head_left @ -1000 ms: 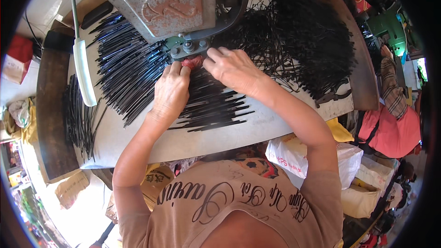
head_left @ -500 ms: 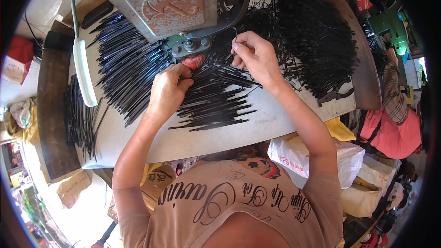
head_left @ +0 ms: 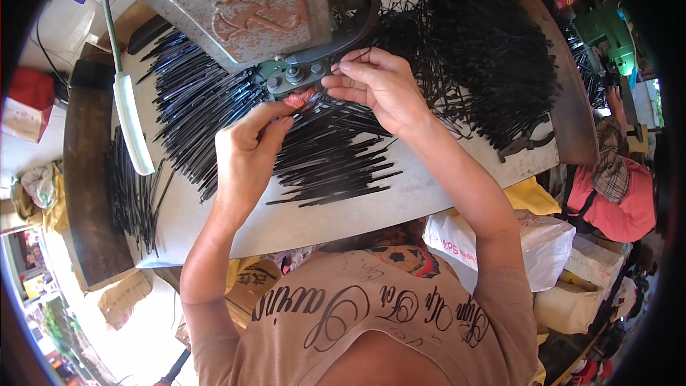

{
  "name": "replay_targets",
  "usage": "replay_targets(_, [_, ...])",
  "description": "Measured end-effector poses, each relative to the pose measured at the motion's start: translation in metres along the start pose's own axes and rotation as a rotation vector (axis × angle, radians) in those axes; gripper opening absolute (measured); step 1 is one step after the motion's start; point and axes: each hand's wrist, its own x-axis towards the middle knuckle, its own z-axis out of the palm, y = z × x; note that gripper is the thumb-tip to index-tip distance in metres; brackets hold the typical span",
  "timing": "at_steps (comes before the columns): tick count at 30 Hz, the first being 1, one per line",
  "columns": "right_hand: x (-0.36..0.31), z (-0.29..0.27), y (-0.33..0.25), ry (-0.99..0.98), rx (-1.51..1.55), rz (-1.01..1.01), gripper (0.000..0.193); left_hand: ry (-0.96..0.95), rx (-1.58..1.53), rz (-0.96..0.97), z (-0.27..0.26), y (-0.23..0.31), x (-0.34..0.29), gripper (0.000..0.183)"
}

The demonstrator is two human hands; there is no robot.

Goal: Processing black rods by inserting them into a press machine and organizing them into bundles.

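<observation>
My left hand point(head_left: 250, 150) is closed in a pinch beside a red wrapped bundle point(head_left: 301, 98) under the bolted metal plate point(head_left: 296, 77) of a grey-green machine point(head_left: 261, 25). From its fingertips a thin black rod seems to run up toward that plate. Just right of the plate, my right hand point(head_left: 382, 93) pinches another thin black rod between thumb and forefinger, its other fingers loosely bent. Most of this rod is hidden by the fingers and lost against the dark background. Rows of similar black rods point(head_left: 336, 175) lie on the worktable below and between my hands.
More rods point(head_left: 200, 114) fan out at left, and a tangled black heap point(head_left: 493, 64) covers the right. Dark-handled pliers point(head_left: 529, 145) lie near the front right. A lamp point(head_left: 133, 125) hangs at left. Raised brown boards point(head_left: 93, 186) edge the table point(head_left: 214, 243). A person in pink point(head_left: 625, 204) is at far right.
My right hand has moved left, close to the bolted plate, with its thin rod. My left hand has drawn slightly left and down from the red bundle, and a rod now shows at its fingertips.
</observation>
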Motion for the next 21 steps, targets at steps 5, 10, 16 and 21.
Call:
replay_targets(5, [0.005,0.01,0.004,0.048,0.055,-0.009,0.011,-0.091,-0.491,-0.262,-0.004,-0.004,-0.002,0.014])
replay_targets(10, [0.01,0.015,0.01,0.078,0.072,-0.017,0.011,-0.019,-0.352,-0.211,0.006,-0.022,0.012,0.018])
replay_targets(16, [0.008,0.023,0.012,0.083,0.098,-0.048,0.01,0.085,-0.194,-0.202,0.014,-0.029,0.026,0.019])
replay_targets(21, [0.008,0.025,0.013,0.075,0.111,-0.057,0.01,0.115,-0.27,-0.192,0.018,-0.031,0.03,0.017])
